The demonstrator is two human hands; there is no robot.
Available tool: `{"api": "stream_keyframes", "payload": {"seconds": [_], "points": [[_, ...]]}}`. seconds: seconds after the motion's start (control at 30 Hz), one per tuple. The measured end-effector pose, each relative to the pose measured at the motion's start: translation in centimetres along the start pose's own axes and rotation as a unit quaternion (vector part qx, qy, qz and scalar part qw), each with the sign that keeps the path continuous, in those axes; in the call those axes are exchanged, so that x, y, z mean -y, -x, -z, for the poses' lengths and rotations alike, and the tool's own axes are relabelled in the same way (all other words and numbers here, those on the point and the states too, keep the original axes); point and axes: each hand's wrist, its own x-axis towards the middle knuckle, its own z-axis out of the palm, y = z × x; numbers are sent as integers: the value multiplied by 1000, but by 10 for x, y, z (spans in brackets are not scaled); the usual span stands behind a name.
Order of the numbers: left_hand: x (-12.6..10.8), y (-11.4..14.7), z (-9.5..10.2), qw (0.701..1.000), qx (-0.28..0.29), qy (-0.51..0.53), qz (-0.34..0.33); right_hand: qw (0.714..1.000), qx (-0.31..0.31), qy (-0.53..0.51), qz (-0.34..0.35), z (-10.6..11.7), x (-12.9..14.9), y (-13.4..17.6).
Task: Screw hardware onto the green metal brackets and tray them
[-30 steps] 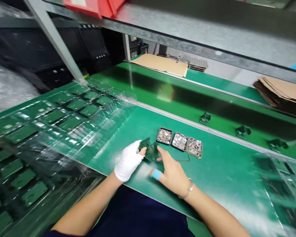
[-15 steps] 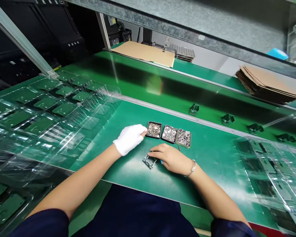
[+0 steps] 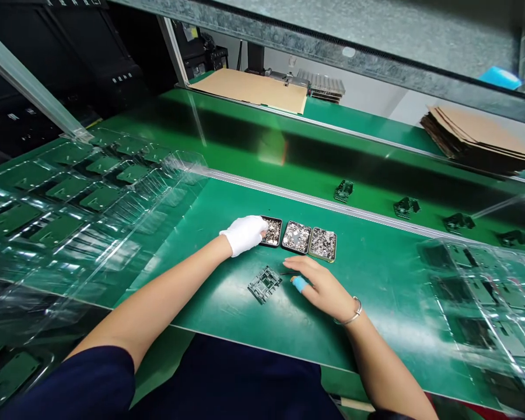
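Note:
My left hand [image 3: 246,234], in a white glove with bare fingertips, reaches into the left one of three small square trays. Its fingers are bent together over the small metal parts in that tray [image 3: 273,244]; whatever they pinch is too small to make out. My right hand [image 3: 321,286], bare with a blue wrap on one finger, hovers right of a green-grey circuit board part [image 3: 265,284]. Between its thumb and forefinger is a thin dark tool [image 3: 289,273], its kind unclear. The board part lies on the green mat, apart from both hands.
The middle tray [image 3: 296,238] and right tray [image 3: 324,244] hold small silvery parts. Clear plastic trays of boards stand left [image 3: 70,192] and right [image 3: 485,297]. Several assembled boards [image 3: 343,191] sit beyond a metal rail [image 3: 297,199]. A steel shelf [image 3: 376,46] hangs overhead.
My left hand has moved right, its fingers now over the left tray. My right hand has drawn back right from the board part, which now lies uncovered and turned flat.

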Motion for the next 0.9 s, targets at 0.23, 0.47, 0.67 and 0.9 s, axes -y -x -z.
{"api": "stream_keyframes", "payload": {"seconds": [0.23, 0.47, 0.67, 0.9], "points": [[-26, 36, 23, 982, -86, 168, -31, 988, -131, -75, -39, -9, 5, -6], [-71, 72, 22, 947, -12, 310, -84, 954, -210, -207, -60, -25, 23, -16], [-77, 79, 9, 908, -56, 415, -21, 890, -200, -386, -136, -34, 25, -17], [-53, 89, 11, 933, -127, 337, -22, 861, -208, -440, -144, -27, 23, -19]]}}
